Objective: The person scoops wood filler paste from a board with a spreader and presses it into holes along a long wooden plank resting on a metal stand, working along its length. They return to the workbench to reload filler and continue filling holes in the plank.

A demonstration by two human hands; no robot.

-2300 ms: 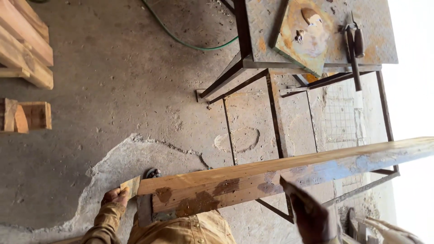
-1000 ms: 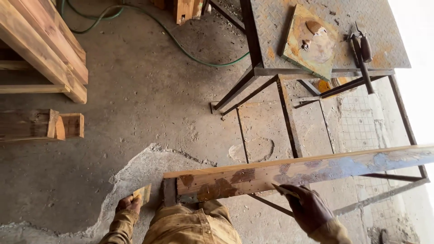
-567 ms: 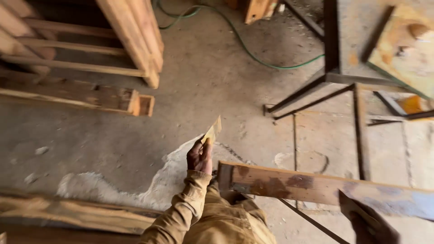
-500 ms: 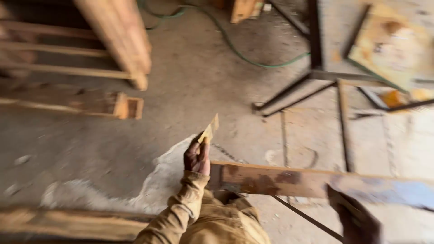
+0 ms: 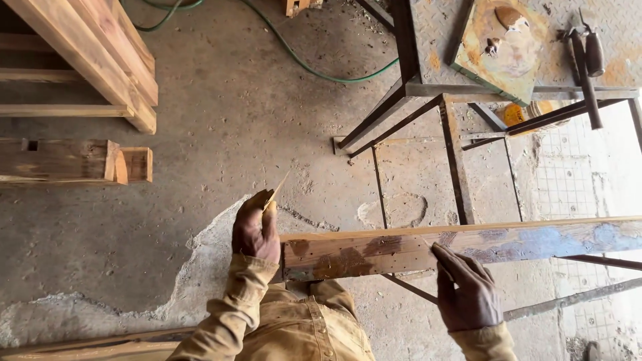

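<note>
A long weathered wooden plank with patches of blue and brown paint runs across the lower part of the view, level, out to the right edge. My left hand is at the plank's left end and pinches a thin wood sliver that points up. My right hand, gloved, lies against the plank's near face with its fingers spread along the wood. My tan jacket sleeves fill the bottom centre.
A rusty metal table with angled legs stands at upper right; a square plate and a hammer lie on it. Stacked timber is at upper left. A green hose crosses the cracked concrete floor. Another board lies at bottom left.
The view swung left and back. My left hand rose from beside the plank's end with the sliver and now holds it at the end. My right hand stayed on the plank.
</note>
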